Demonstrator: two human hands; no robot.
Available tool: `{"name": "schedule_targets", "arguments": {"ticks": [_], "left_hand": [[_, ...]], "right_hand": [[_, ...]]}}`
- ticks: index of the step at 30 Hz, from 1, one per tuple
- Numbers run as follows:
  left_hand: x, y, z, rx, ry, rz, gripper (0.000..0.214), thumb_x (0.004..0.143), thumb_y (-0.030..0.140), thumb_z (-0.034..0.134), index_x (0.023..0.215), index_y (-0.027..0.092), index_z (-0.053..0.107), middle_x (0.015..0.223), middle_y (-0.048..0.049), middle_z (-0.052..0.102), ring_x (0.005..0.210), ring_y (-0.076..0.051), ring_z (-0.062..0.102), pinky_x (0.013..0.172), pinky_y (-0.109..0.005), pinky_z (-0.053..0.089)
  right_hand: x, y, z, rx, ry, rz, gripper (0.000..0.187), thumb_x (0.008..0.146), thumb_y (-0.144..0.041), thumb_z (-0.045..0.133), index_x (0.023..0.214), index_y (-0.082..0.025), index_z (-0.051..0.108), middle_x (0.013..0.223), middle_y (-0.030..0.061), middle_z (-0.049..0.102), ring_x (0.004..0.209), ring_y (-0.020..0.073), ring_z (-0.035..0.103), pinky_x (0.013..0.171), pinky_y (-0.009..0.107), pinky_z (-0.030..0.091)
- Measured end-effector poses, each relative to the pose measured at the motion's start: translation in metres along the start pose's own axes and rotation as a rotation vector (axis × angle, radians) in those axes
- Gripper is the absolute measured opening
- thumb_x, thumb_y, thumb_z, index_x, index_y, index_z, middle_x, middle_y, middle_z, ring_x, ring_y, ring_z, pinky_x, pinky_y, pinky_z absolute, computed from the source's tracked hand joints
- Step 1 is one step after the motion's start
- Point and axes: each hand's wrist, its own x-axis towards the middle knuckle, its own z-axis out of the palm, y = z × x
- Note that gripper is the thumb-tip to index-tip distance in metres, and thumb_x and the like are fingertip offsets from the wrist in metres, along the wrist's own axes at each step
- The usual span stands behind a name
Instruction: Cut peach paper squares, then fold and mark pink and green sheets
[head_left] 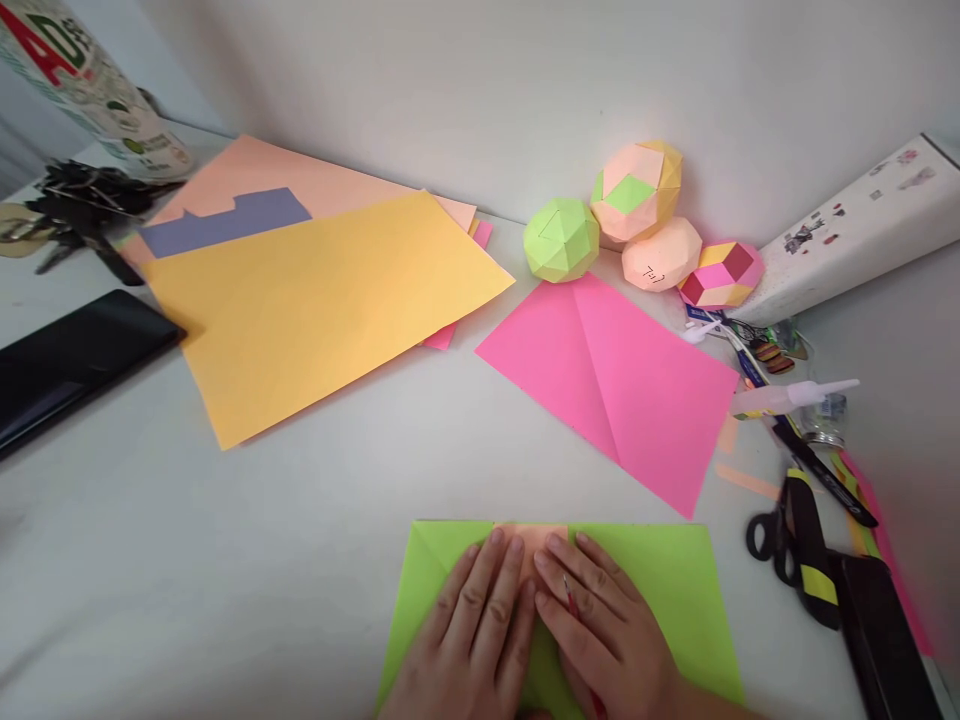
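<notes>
A lime green sheet (pixel 660 590) lies at the table's near edge with its upper corners creased. A small peach piece of paper (pixel 534 536) sits on its top edge. My left hand (pixel 472 635) lies flat on the green sheet, its fingertips at the peach piece. Beside it, touching, my right hand (pixel 604 630) also presses flat with its fingers stretched out. A thin red stick (pixel 571 598), perhaps a pen, shows between the right hand's fingers; most of it is hidden under the hand.
A creased pink sheet (pixel 615 385) lies just beyond. Orange (pixel 322 300) and peach sheets are at the left, near a black slab (pixel 67 360) and keys (pixel 82 205). Several paper polyhedra (pixel 561 238) stand by the wall. Scissors (pixel 795 545), a glue bottle (pixel 787 397) and pens are at the right.
</notes>
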Motion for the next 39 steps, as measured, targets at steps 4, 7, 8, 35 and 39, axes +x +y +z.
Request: {"name": "schedule_targets", "arguments": {"ticks": [4,7,8,35,39], "left_hand": [[0.003,0.001,0.0,0.008,0.031,-0.009,0.046,0.088,0.042,0.045,0.115,0.007,0.06,0.125,-0.0193,0.058,0.123,-0.036,0.047,0.11,-0.048,0.023],[0.007,0.0,-0.003,0.03,0.04,0.028,0.042,0.088,0.034,0.044,0.113,0.006,0.062,0.12,-0.0184,0.061,0.12,-0.034,0.05,0.11,-0.047,0.024],[0.009,-0.001,-0.004,0.033,0.031,0.055,0.043,0.089,0.036,0.043,0.113,0.007,0.063,0.118,-0.0173,0.062,0.118,-0.033,0.051,0.11,-0.047,0.023],[0.029,-0.023,-0.024,-0.028,-0.279,0.279,0.087,0.085,0.077,0.024,0.135,0.011,0.052,0.141,-0.0124,0.049,0.118,-0.029,0.043,0.103,-0.041,0.019],[0.03,-0.024,-0.023,-0.064,-0.277,0.276,0.082,0.088,0.074,0.024,0.133,0.013,0.054,0.142,-0.0105,0.048,0.119,-0.029,0.041,0.105,-0.041,0.016]], "right_hand": [[0.002,0.001,-0.002,0.14,0.03,0.099,0.027,0.092,-0.014,0.045,0.113,-0.01,0.06,0.118,0.0159,0.067,0.124,0.0264,0.053,0.102,0.047,0.048],[0.008,0.002,-0.006,0.288,0.082,0.254,0.023,0.087,-0.007,0.051,0.106,-0.016,0.061,0.11,0.011,0.071,0.114,0.021,0.061,0.099,0.037,0.051],[0.01,0.002,-0.007,0.324,0.096,0.291,0.024,0.086,-0.004,0.052,0.104,-0.017,0.061,0.108,0.0096,0.071,0.111,0.02,0.063,0.097,0.035,0.053],[0.029,0.04,-0.021,0.777,0.016,0.812,0.017,0.088,-0.03,0.055,0.075,-0.019,0.054,0.063,-0.003,0.053,0.048,0.0088,0.05,0.045,0.021,0.042],[0.028,0.038,-0.018,0.674,0.061,0.759,0.022,0.082,-0.023,0.058,0.064,-0.02,0.047,0.064,-0.0013,0.056,0.048,0.0082,0.048,0.042,0.02,0.038]]}}
